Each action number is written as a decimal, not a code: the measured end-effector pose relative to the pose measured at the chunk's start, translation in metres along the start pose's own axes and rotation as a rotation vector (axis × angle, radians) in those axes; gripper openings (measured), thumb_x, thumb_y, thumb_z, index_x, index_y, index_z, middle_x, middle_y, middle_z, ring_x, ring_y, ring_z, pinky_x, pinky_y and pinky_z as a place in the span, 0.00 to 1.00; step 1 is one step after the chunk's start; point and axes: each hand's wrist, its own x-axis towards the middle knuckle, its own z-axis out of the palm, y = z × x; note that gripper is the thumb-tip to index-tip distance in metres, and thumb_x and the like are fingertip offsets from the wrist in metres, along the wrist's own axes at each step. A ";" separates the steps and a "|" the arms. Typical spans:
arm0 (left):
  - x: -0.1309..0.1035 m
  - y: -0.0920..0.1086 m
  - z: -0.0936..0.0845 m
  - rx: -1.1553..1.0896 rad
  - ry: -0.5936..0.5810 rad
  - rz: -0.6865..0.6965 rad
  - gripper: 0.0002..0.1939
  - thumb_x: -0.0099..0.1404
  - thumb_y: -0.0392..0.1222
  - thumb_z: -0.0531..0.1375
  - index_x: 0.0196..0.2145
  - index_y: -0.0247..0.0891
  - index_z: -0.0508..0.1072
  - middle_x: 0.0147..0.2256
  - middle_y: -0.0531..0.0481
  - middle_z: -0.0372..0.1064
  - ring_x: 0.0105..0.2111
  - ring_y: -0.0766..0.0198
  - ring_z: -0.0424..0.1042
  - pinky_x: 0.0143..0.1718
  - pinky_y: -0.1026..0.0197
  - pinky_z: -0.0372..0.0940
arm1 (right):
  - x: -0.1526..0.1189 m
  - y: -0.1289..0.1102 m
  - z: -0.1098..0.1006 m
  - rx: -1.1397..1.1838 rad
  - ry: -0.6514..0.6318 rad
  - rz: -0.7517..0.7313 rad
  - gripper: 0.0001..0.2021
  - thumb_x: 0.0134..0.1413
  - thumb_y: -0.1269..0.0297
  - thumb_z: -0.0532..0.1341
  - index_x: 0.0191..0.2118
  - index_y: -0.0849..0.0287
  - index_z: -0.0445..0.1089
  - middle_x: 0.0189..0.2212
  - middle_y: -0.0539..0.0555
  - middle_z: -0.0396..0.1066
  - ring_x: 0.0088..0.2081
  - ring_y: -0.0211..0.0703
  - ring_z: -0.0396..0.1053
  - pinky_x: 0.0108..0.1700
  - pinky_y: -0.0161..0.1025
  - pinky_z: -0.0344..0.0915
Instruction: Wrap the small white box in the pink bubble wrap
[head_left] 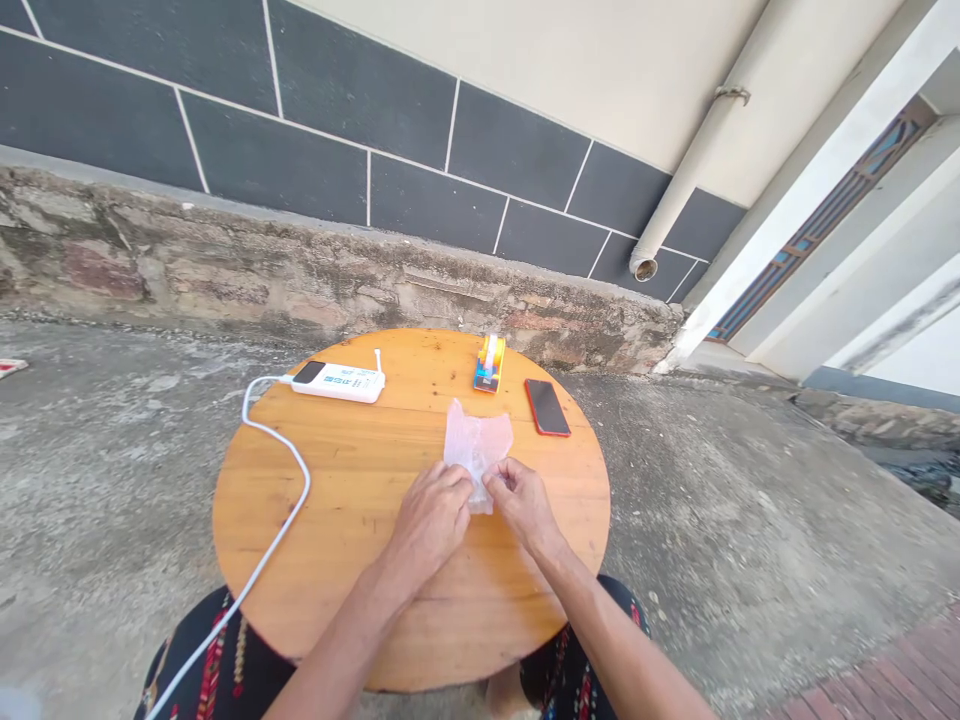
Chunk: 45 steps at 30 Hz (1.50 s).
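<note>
Both hands meet near the middle of the round, glossy wooden counter (360,560). The left hand (431,515) and right hand (523,500) pinch the near edge of a thin, crinkled translucent plastic bag (475,447), fingers narrowed on it. The bag lies flat. Beyond it are a red-edged phone (547,407) and a white power bank (339,381).
</note>
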 end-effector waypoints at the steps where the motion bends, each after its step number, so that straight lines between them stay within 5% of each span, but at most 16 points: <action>1: 0.000 0.000 -0.001 -0.010 -0.002 0.001 0.13 0.58 0.25 0.50 0.30 0.38 0.70 0.35 0.48 0.69 0.39 0.58 0.64 0.40 0.56 0.61 | -0.001 -0.001 0.001 0.003 0.005 -0.009 0.10 0.54 0.60 0.55 0.28 0.59 0.66 0.20 0.46 0.63 0.22 0.36 0.59 0.26 0.31 0.57; 15: -0.002 -0.008 0.000 -0.249 0.038 0.011 0.14 0.61 0.26 0.50 0.32 0.38 0.73 0.37 0.49 0.70 0.41 0.59 0.64 0.41 0.58 0.64 | -0.016 -0.022 -0.005 -0.076 -0.079 -0.309 0.09 0.56 0.70 0.56 0.41 0.57 0.71 0.32 0.52 0.69 0.30 0.39 0.65 0.34 0.34 0.61; 22: -0.004 -0.009 0.001 -0.298 0.078 0.013 0.13 0.62 0.26 0.50 0.32 0.39 0.71 0.39 0.50 0.70 0.41 0.61 0.65 0.42 0.59 0.62 | -0.021 -0.018 -0.011 -0.093 -0.161 -0.350 0.24 0.61 0.70 0.51 0.62 0.58 0.53 0.43 0.54 0.69 0.34 0.40 0.66 0.40 0.37 0.64; 26: -0.006 -0.009 0.004 -0.317 0.092 -0.068 0.11 0.61 0.27 0.51 0.35 0.40 0.68 0.37 0.51 0.69 0.39 0.61 0.66 0.40 0.59 0.62 | -0.022 -0.017 -0.010 -0.145 -0.169 -0.344 0.21 0.64 0.70 0.46 0.62 0.58 0.53 0.43 0.55 0.70 0.40 0.43 0.68 0.44 0.40 0.64; 35: -0.009 0.000 0.001 -0.311 0.140 -0.181 0.13 0.57 0.30 0.53 0.39 0.41 0.68 0.37 0.50 0.70 0.38 0.59 0.68 0.38 0.59 0.61 | -0.014 -0.035 -0.006 -0.372 -0.262 -0.227 0.29 0.55 0.76 0.54 0.63 0.59 0.52 0.44 0.58 0.70 0.42 0.48 0.70 0.45 0.42 0.66; 45: 0.006 0.007 0.011 -0.258 0.158 -0.387 0.04 0.60 0.37 0.55 0.29 0.39 0.69 0.30 0.51 0.68 0.34 0.60 0.66 0.34 0.60 0.59 | -0.017 -0.027 -0.004 -0.374 -0.239 -0.286 0.37 0.50 0.77 0.54 0.66 0.63 0.42 0.46 0.60 0.70 0.42 0.50 0.70 0.44 0.45 0.67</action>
